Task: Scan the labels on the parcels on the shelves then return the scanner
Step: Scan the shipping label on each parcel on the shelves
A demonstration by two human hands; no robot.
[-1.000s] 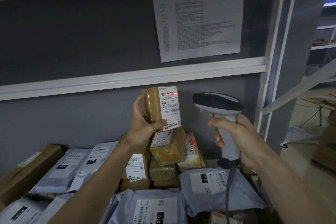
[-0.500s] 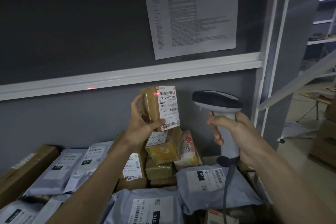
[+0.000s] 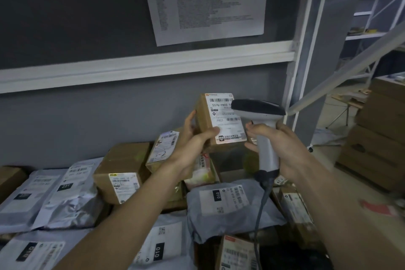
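The left hand (image 3: 192,144) is lifting a small brown parcel (image 3: 210,125) clear of the pile on the shelf, its white label (image 3: 223,116) facing the person, presumably so the barcode sits in the scanner's line. Its fingers are wrapping the parcel's far side with the thumb pressing the front lower edge. At three o'clock of the parcel, the right hand (image 3: 282,144) is gripping the scanner (image 3: 263,129) handle, fingers curled around it.

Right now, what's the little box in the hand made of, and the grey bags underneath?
The small box looks like brown cardboard under shiny tape, with a white paper label. The grey bags seem to be thin plastic: they are crinkled and slightly glossy.
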